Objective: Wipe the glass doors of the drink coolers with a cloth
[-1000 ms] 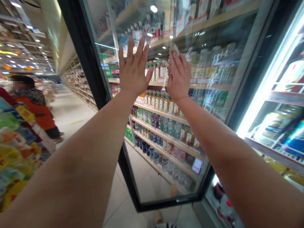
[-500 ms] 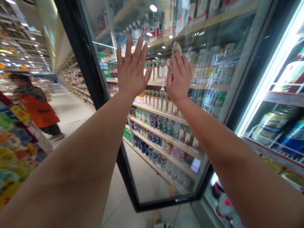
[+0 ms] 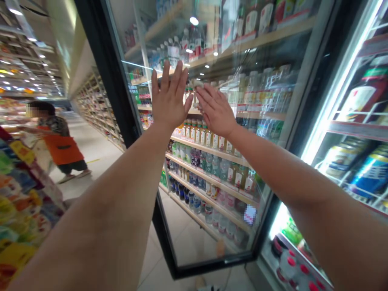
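My left hand (image 3: 170, 99) lies flat against the glass door (image 3: 209, 266), its fingers spread and pointing up, with nothing in it. To its right, my right hand (image 3: 217, 111) presses a pale, crumpled cloth (image 3: 197, 83) to the same pane. Only a bit of the cloth shows past the fingertips; the palm and fingers cover the rest. The door has a black frame and stands swung out from a lit drinks cooler. Both arms are stretched forward.
Through the glass, shelves of bottles (image 3: 209, 135) are visible. At right, the lit cooler holds cans (image 3: 371, 169) and bottles with red caps (image 3: 291, 262). A person in an orange apron (image 3: 63, 149) stands in the aisle at left, beyond colourful packaged goods (image 3: 18, 214).
My right hand has slid left and slightly down across the glass with the cloth, close to my left hand. My left hand stays on the pane. The person shifts right in view.
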